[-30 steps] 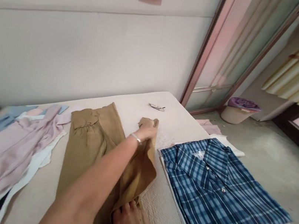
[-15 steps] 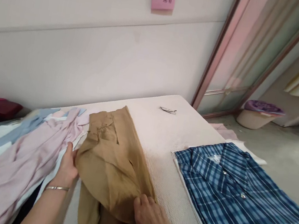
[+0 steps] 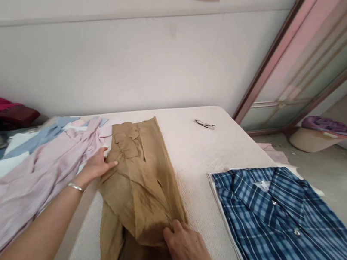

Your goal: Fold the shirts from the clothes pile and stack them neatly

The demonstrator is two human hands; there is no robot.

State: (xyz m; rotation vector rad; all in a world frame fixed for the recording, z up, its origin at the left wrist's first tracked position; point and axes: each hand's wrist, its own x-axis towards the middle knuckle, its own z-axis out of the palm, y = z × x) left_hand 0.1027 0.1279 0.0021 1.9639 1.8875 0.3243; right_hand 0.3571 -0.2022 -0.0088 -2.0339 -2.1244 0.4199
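Note:
Brown trousers [image 3: 149,178] lie folded lengthwise on the bed-like surface, wrinkled near the top, with a loose fold lifted across the middle. My left hand [image 3: 96,166], a silver bangle at its wrist, is at their upper left edge. Its thumb rests on the cloth, apart from the fingers. Lower down, my right hand [image 3: 190,250] grips the right edge of the trousers between thumb and fingers. Part of its grip is hidden by the hand itself.
A blue plaid shirt [image 3: 277,223] lies folded at right. Spread garments, including a pink one [image 3: 38,162], lie at left. Eyeglasses [image 3: 205,124] rest near the far edge of the white cover [image 3: 174,125]. A bin [image 3: 317,140] stands on the floor beyond.
My left hand has moved up along the trousers' left edge, its thumb now on top of the cloth. My right hand keeps hold of the right edge. The view has shifted slightly.

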